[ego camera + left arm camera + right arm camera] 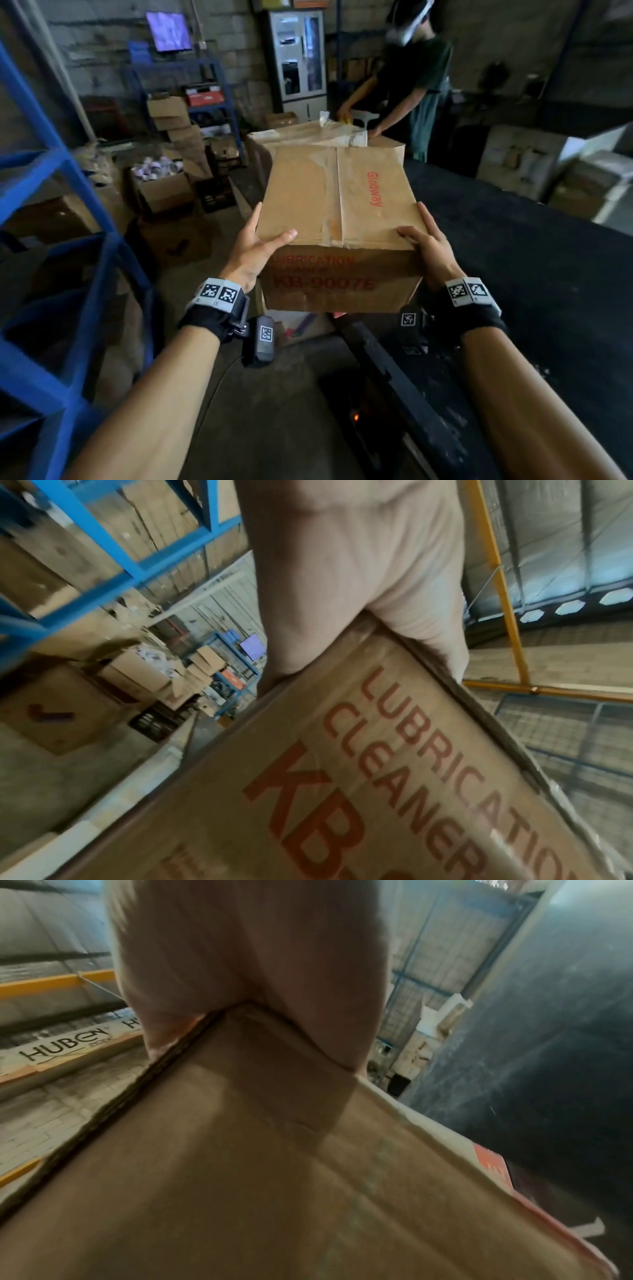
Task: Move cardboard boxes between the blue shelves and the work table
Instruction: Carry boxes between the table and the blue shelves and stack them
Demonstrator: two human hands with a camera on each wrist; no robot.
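A brown cardboard box with red print, "Gladway" on top and "LUBRICATION CLEANER" on its near face, is held between both hands over the near left edge of the black work table. My left hand grips its near left corner, thumb on the top and fingers along the side. My right hand grips the near right corner the same way. I cannot tell whether the box's bottom touches the table. The blue shelves stand at my left.
Another taped cardboard box lies on the table just behind the held one. A person bends over the table's far end. Open boxes and a black crate crowd the floor on the left.
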